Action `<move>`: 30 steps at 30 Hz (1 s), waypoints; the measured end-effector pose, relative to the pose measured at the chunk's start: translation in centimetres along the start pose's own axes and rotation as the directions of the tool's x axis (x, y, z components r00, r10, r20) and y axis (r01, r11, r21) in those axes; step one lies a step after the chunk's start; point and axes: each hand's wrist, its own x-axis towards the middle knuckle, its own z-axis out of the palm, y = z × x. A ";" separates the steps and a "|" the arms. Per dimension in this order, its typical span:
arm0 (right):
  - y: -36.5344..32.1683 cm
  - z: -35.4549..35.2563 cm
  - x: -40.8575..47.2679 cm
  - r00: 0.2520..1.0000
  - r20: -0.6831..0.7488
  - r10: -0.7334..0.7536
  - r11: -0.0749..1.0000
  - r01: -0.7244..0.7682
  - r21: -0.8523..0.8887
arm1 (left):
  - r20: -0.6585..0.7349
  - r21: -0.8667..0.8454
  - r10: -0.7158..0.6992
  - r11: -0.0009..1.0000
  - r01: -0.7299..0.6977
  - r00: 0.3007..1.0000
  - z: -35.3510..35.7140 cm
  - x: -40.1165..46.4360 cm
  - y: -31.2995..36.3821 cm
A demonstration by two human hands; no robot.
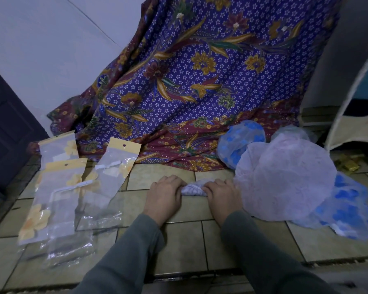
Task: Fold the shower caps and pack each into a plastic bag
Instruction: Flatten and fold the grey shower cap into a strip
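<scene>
A small bunched white shower cap [193,189] lies on the tiled floor between my hands. My left hand [165,198] grips its left end with curled fingers. My right hand [222,197] grips its right end the same way. To the right lies a pile of loose caps: a large pale pink cap [285,181] on top, a blue-patterned cap [241,143] behind it and another blue-patterned cap [348,217] under its right side. Several clear plastic bags with yellow headers [57,194] lie spread on the floor to the left.
A purple floral batik cloth [200,81] hangs down onto the floor just behind the caps. A dark door [6,128] stands at the far left. A cream-edged fabric frame [353,102] and small gold packets [348,165] are at the right.
</scene>
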 end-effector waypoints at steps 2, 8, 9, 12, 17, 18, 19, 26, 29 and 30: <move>0.4 -0.2 -0.1 1.000 0.019 -0.018 1.000 0.018 0.016 | 0.007 0.007 0.030 1.000 -0.030 1.000 -0.1 -0.2 -0.2; 1.2 -0.9 -0.9 0.987 0.163 0.005 0.999 -0.013 0.051 | -0.016 0.072 0.125 0.990 -0.123 0.992 0.0 -0.4 -1.1; 1.2 -1.0 -0.9 0.986 0.169 0.000 0.999 -0.008 0.047 | -0.026 0.084 0.135 0.988 -0.133 0.990 0.1 -0.5 -1.1; 1.2 -1.1 -0.8 0.986 0.165 -0.007 0.998 -0.003 0.061 | -0.081 0.090 0.150 0.986 -0.143 0.985 0.4 -1.0 -1.1; 1.3 -1.0 -0.3 0.994 0.112 0.006 0.995 -0.017 0.095 | -0.076 0.091 0.124 0.989 -0.117 0.989 0.3 -0.8 -0.8; 1.2 -0.9 0.0 0.994 0.102 0.030 0.994 -0.041 0.105 | -0.059 0.087 0.110 0.991 -0.105 0.992 0.1 -0.6 -0.6; 1.2 -1.0 0.4 0.992 0.109 0.057 0.991 -0.070 0.116 | -0.043 0.081 0.094 0.993 -0.090 0.995 -0.1 -0.4 -0.4; 1.1 -0.8 2.0 0.986 0.120 0.116 0.980 -0.133 0.146 | -0.064 -0.015 0.018 1.000 -0.019 0.998 -0.8 0.6 -0.1; 1.0 -0.6 2.1 0.994 0.020 0.106 0.989 -0.108 0.098 | -0.044 -0.022 -0.006 1.000 0.005 0.999 -0.9 1.2 -0.2; 0.8 -0.5 2.1 0.996 -0.026 0.090 0.991 -0.087 0.101 | -0.046 -0.019 -0.008 1.000 0.007 0.999 -0.9 1.2 -0.2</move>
